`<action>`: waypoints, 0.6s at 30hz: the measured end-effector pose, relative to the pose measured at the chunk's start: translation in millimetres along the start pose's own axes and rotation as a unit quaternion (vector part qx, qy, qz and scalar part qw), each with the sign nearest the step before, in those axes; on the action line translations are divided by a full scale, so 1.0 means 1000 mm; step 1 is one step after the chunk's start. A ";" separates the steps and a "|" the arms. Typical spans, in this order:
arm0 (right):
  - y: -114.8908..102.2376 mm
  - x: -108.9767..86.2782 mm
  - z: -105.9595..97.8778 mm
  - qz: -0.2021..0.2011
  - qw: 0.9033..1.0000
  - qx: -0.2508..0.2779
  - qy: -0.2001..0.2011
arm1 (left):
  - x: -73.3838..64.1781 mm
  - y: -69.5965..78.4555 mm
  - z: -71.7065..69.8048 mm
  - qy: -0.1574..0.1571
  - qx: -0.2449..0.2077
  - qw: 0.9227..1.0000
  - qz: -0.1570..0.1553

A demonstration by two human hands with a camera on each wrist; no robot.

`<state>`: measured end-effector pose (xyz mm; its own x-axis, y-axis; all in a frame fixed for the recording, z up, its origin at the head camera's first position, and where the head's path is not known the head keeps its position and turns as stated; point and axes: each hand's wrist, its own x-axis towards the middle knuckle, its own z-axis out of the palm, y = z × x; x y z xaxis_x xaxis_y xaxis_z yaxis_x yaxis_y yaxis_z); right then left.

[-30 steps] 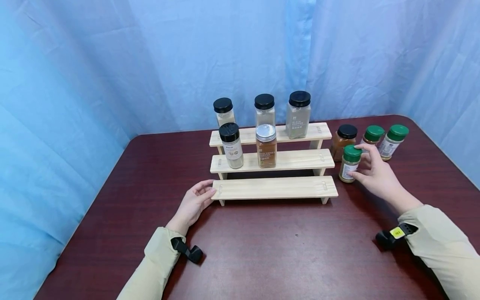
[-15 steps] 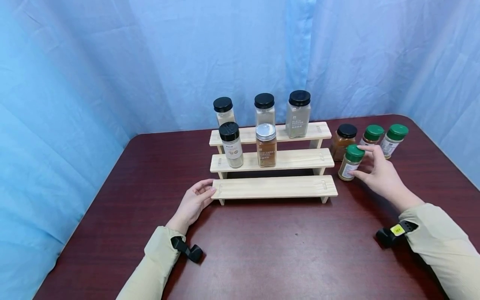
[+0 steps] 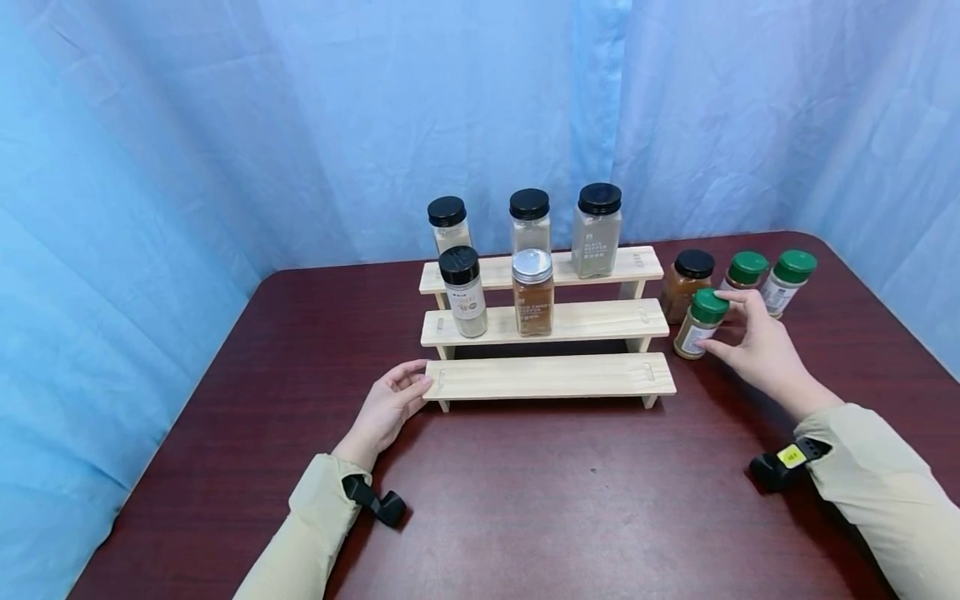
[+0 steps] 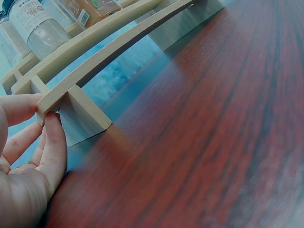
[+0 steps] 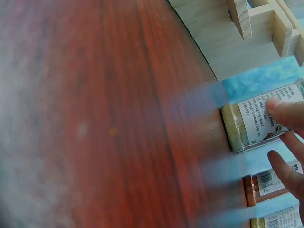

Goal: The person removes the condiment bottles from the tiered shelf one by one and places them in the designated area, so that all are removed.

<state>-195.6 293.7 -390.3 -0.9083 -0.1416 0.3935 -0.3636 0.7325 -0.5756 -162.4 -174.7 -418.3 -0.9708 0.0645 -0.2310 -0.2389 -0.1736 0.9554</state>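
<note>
In the head view my right hand (image 3: 763,352) holds a green-lidded spice jar (image 3: 693,333) by its side and lid, just right of the wooden tiered rack (image 3: 551,377). The jar leans, its lid tipped to the right. Up close in the right wrist view, my thumb presses on the printed label of this spice jar (image 5: 251,118). My left hand (image 3: 382,410) pinches the left end of the rack's lowest shelf. The left wrist view has the thumb of my left hand (image 4: 33,175) below the board and a finger against its end.
Three black-lidded jars stand on the top shelf (image 3: 641,260). The middle shelf carries a black-lidded jar (image 3: 467,302) and a silver-lidded red sweet pepper jar (image 3: 534,307). Behind my right hand are a brown jar (image 3: 678,293) and two more green-lidded jars (image 3: 780,293). A blue curtain (image 3: 450,100) hangs behind.
The green-lidded jar has gone from upright to tilted, its base shifting slightly left and its lid slightly right. My left hand stays on the shelf end.
</note>
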 end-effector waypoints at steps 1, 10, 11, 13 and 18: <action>0.000 0.000 0.000 0.000 1.000 -0.001 0.000 | 0.000 0.000 0.000 0.000 0.001 1.000 0.000; -0.003 0.002 -0.007 0.019 1.000 0.003 -0.013 | 0.000 0.000 0.000 -0.001 0.004 1.000 0.000; -0.004 0.003 -0.008 0.020 1.000 0.002 -0.013 | 0.000 0.000 0.000 0.000 0.005 1.000 0.000; -0.006 0.004 -0.011 0.019 1.000 -0.004 -0.008 | 0.000 0.000 0.000 0.000 0.010 1.000 -0.001; -0.009 0.006 -0.017 0.004 1.000 -0.020 0.005 | 0.000 0.000 0.000 -0.002 0.017 1.000 0.000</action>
<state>-194.1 297.6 -370.5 -0.9088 -0.1295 0.3967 -0.3482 0.7591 -0.5501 -162.0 -175.0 -418.4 -0.9705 0.0686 -0.2313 -0.2389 -0.1395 0.9610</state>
